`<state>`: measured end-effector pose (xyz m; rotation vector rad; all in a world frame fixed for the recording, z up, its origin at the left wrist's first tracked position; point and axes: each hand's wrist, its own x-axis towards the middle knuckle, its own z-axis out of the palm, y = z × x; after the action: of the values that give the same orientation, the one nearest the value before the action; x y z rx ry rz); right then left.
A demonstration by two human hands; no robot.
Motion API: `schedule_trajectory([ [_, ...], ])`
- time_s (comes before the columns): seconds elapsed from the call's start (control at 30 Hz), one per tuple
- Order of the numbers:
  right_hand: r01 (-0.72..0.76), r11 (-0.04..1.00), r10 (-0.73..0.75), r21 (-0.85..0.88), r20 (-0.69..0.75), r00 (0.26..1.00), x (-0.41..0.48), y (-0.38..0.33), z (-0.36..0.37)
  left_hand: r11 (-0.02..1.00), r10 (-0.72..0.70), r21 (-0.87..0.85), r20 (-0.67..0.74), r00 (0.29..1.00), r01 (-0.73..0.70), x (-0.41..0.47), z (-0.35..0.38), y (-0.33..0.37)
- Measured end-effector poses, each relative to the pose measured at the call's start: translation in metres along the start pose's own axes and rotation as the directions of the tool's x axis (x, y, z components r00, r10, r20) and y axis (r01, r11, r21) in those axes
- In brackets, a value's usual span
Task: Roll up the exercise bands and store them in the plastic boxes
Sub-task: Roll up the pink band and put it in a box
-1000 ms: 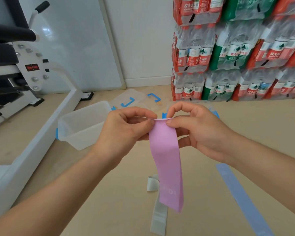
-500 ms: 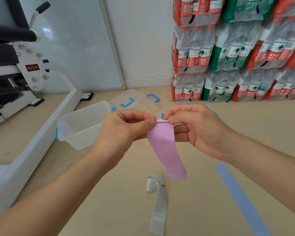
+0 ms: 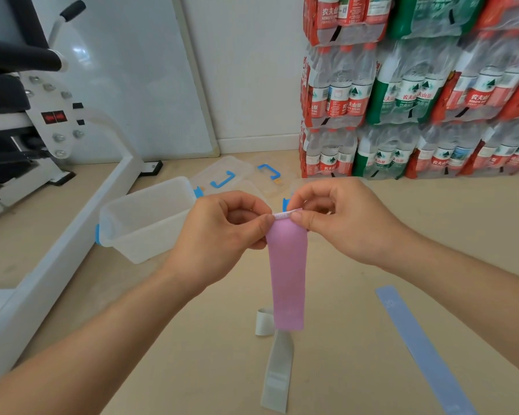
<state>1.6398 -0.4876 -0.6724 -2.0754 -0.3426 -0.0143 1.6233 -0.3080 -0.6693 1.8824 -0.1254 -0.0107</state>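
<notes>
Above the beige floor (image 3: 357, 310), in mid-air: pinching the top edge of the pink band (image 3: 286, 274) from both sides. On the left hand (image 3: 222, 232), thumb and forefinger closed tight on the small white-edged roll, other fingers curled in. On the right hand (image 3: 342, 223), the same narrow pinch, thumb against the band's front. Below the grip, hanging straight and loose. Under it on the floor, flat with one end folded over: grey band (image 3: 277, 372). To the right, flat: blue band (image 3: 417, 345). Behind the left hand, standing open: clear box (image 3: 144, 223). Beyond, lids (image 3: 225, 178) with blue handles. Along the back, stacked packs of water bottles (image 3: 417, 94). At left, a white exercise machine (image 3: 54, 121).
</notes>
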Motion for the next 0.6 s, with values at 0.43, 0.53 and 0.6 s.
schedule_trajectory([
  [0.43, -0.303, 0.836, 0.233, 0.458, 0.204, 0.951, 0.0012, -0.0065, -0.0095, 0.987, -0.050, -0.152, -0.002, 0.999, 0.049, 0.0036, -0.0025, -0.0021],
  [0.53, -0.335, 0.836, 0.269, 0.434, 0.209, 0.940, 0.0010, -0.0088, -0.0095, 0.983, -0.082, -0.165, 0.030, 0.996, 0.086, 0.0045, -0.0007, -0.0031],
  [0.6, -0.366, 0.814, 0.294, 0.451, 0.225, 0.929, 0.0005, -0.0091, -0.0098, 0.980, -0.091, -0.174, 0.031, 0.995, 0.095, 0.0044, 0.0003, -0.0030],
])
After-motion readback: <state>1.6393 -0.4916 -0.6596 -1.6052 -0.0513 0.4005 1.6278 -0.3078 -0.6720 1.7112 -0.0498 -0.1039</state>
